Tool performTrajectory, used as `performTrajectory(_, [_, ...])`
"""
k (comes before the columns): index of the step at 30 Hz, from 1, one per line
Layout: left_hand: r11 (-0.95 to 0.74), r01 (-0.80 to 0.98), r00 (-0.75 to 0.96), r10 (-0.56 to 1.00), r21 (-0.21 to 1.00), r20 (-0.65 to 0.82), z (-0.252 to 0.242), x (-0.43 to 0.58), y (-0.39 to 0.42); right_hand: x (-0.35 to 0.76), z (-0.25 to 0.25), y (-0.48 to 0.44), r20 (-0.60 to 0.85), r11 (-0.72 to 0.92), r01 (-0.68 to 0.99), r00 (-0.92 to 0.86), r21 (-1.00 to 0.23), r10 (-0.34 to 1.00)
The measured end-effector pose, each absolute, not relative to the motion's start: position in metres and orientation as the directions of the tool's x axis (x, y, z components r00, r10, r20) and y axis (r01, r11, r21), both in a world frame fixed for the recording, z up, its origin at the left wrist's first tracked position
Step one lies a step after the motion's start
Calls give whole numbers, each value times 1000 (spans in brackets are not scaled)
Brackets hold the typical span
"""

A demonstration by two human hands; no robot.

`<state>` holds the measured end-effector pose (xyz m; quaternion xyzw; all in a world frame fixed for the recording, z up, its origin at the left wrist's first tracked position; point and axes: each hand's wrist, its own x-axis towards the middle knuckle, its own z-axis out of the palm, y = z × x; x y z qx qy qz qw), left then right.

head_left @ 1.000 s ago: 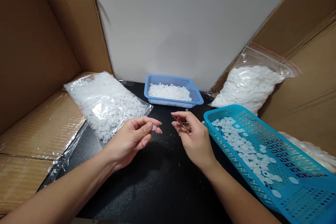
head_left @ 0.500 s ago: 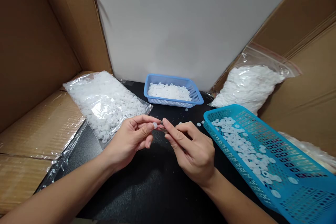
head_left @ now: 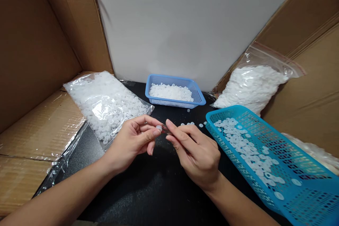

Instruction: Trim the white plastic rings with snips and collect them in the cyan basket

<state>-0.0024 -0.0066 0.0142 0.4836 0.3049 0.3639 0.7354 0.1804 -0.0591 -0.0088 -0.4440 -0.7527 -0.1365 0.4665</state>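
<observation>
Between the thumb and index finger of my left hand point(head_left: 135, 139) is a small white round plastic piece point(head_left: 159, 128), pinched at its edge. My right hand point(head_left: 197, 152) closes its fingers around a small thin metal tool point(head_left: 166, 129), whose tip meets or nearly meets the white piece. Most of the tool is hidden by the fingers, so its exact kind does not show. Both hands are held above the black tabletop point(head_left: 143, 190). Several white discs point(head_left: 192, 124) lie on the table just beyond my right hand.
A blue basket point(head_left: 174, 104) of small white rings stands at the back. On the left lies a clear bag point(head_left: 106, 106) of white rings. To the right are a turquoise basket point(head_left: 238, 152) with white discs and a filled zip bag point(head_left: 251, 84). Cardboard walls point(head_left: 312, 49) enclose the sides.
The white piece has turned in my left fingers, and its flat face now shows more. My right hand has shifted slightly to the right.
</observation>
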Motion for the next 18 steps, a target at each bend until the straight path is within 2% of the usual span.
performTrajectory(18, [233,-222,568,820,947,-68,17,-2,-8,182,-2,-61,828,573,811,-242,-113,506])
